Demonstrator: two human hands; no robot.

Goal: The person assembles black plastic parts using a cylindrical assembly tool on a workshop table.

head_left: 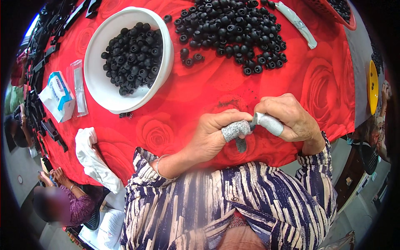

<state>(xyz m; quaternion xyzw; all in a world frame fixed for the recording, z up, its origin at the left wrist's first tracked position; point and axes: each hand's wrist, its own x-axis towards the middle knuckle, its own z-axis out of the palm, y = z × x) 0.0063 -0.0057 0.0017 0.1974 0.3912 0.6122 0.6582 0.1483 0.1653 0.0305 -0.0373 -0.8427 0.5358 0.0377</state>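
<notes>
Close together over the near part of the table, my left hand (pixel 212 131) and my right hand (pixel 287 114) meet fingertip to fingertip. Both are closed in a pinch around a small black part (pixel 252 124), mostly covered by the fingers. Grey fabric finger sleeves cover some fingertips of each hand. Beyond my hands spreads a heap of small round black plastic parts (pixel 233 31) with holes in them. To the left stands a white bowl (pixel 95 79), holding many similar black parts (pixel 132 58). Dark crumbs (pixel 229 103) lie on the cloth just past my fingers.
A red rose-patterned cloth (pixel 321 87) covers the table. At left lie a tissue pack (pixel 62 98), a clear plastic strip (pixel 78 87), a white cloth (pixel 91 154) and long black pieces (pixel 52 129). A red basket (pixel 352 21) and a yellow tray (pixel 372 87) are at right. A co-worker (pixel 79 204) sits lower left.
</notes>
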